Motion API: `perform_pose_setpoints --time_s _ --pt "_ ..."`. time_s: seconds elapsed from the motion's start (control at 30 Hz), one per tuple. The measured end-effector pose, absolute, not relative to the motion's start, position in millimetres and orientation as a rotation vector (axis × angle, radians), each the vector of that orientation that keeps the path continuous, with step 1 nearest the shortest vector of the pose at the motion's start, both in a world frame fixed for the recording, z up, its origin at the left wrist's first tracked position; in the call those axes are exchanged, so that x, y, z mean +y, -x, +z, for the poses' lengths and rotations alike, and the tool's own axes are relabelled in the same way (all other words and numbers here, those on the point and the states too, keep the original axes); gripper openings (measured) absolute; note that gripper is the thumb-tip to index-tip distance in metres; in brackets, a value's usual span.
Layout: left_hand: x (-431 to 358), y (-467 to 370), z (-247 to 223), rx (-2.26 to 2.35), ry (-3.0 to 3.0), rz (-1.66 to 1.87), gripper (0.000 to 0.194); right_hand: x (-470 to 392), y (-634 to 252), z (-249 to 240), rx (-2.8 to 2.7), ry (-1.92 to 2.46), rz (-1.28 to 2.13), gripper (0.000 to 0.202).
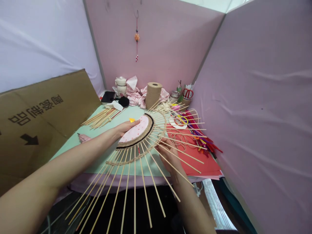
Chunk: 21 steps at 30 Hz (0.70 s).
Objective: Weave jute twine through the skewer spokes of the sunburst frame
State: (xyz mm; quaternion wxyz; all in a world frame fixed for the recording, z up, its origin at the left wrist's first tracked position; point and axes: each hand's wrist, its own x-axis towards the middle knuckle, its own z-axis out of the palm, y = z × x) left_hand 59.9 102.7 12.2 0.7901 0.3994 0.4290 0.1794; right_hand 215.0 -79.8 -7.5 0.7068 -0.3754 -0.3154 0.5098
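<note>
Pink fabric with small red spots covers the half-round middle of a fan-shaped piece, edged in tan and then a black band, with pale thin sticks raying out from it. The piece is held up over the front of the pale green surface, and the nearest sticks reach out past its edge toward the person. The left hand grips it at the straight side, thumb lying on the spotted cloth. The right hand is among the sticks on the other side, fingers bent at the outer ring of twine; I can't tell whether they pinch the cord.

Beneath the right-hand sticks lies red paper, with loose twine looped on it and a heap of bright fuzzy strands beside it. A big spool stands at the back, crumpled pink cloth next to it, and near that a white lidded cup. Red-handled scissors sit in a container at the back right. More loose sticks lie on the left, near a leaning sheet of cardboard.
</note>
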Motion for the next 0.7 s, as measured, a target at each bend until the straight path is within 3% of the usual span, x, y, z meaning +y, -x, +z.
perform_pose_setpoints --time_s 0.43,0.7 --pt "102 -56 7 0.9 -0.879 0.379 0.025 -83 -207 -13 -0.614 0.757 1.346 0.023" --pt "98 -57 4 0.939 -0.868 0.372 0.028 -82 -206 -21 -0.613 0.757 1.286 0.017"
